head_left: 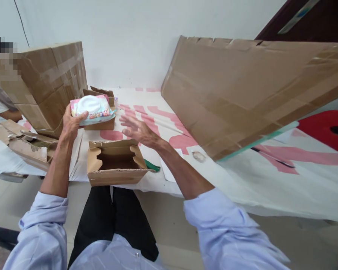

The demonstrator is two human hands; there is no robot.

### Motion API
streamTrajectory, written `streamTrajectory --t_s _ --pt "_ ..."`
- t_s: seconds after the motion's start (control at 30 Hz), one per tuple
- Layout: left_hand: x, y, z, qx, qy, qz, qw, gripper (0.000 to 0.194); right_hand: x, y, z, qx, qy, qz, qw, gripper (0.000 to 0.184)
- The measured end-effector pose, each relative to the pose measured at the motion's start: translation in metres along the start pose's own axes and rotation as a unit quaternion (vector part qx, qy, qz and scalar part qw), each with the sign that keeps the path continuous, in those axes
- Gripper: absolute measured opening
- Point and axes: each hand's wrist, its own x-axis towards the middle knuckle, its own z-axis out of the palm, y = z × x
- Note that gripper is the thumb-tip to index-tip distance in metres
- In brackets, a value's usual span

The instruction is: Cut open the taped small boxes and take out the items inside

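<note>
A pack of wet wipes (93,108) with a white lid and pink and light-blue wrapping is held up in my left hand (72,119), thumb across its near side. Behind the pack stands a cardboard box (103,125), partly covered by it. My right hand (135,129) is off to the right of the pack, fingers spread, holding nothing. Nearer to me, at the table's front edge, sits an open small cardboard box (116,176) with its flaps up. Its inside looks dark, and I cannot see the bottom.
A tall cardboard sheet (236,86) leans at the right. Large taped cardboard (50,75) stands at the left, with a torn carton (30,148) before it. A green item (152,166) and a white paper (169,168) lie by the small box. Another person's arm (9,114) shows far left.
</note>
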Motion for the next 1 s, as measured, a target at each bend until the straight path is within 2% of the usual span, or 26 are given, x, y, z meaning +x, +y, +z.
streamTrajectory --t_s 0.1,0.17,0.3,0.4,0.47,0.57,0.7,0.8,0.9,1.0 --pt "-0.010 -0.024 -0.002 0.062 0.087 -0.080 0.991 0.094 -0.031 0.023 -0.001 0.035 -0.025 0.034 0.999 0.092" --pt "-0.014 -0.035 0.001 0.077 0.094 -0.118 0.986 0.098 -0.045 0.034 0.002 0.061 0.000 0.050 0.997 0.089" --pt "-0.015 -0.045 0.007 0.068 0.048 -0.131 0.988 0.097 -0.057 0.043 0.015 0.095 0.076 0.080 0.989 0.073" --pt "-0.012 -0.051 0.009 0.076 0.006 -0.123 0.989 0.095 -0.057 0.045 0.024 0.115 0.110 0.094 0.983 0.068" --pt "-0.009 -0.055 0.011 0.086 -0.003 -0.123 0.989 0.096 -0.056 0.046 0.027 0.137 0.118 0.097 0.979 0.066" --pt "-0.007 -0.059 0.011 0.095 0.010 -0.123 0.988 0.099 -0.055 0.048 0.031 0.150 0.127 0.092 0.976 0.053" --pt "-0.012 -0.051 0.012 0.050 0.008 -0.051 0.997 0.106 -0.056 0.048 0.032 0.129 0.121 0.077 0.981 0.039" --pt "-0.022 -0.039 0.014 -0.006 -0.061 -0.015 0.998 0.106 -0.056 0.047 0.031 0.114 0.119 0.068 0.984 0.038" --pt "-0.033 -0.038 0.017 0.001 -0.110 -0.059 0.992 0.100 -0.055 0.047 0.031 0.116 0.123 0.064 0.984 0.036" --pt "-0.042 -0.053 0.018 0.052 -0.087 -0.134 0.986 0.096 -0.056 0.047 0.032 0.112 0.127 0.056 0.984 0.033"
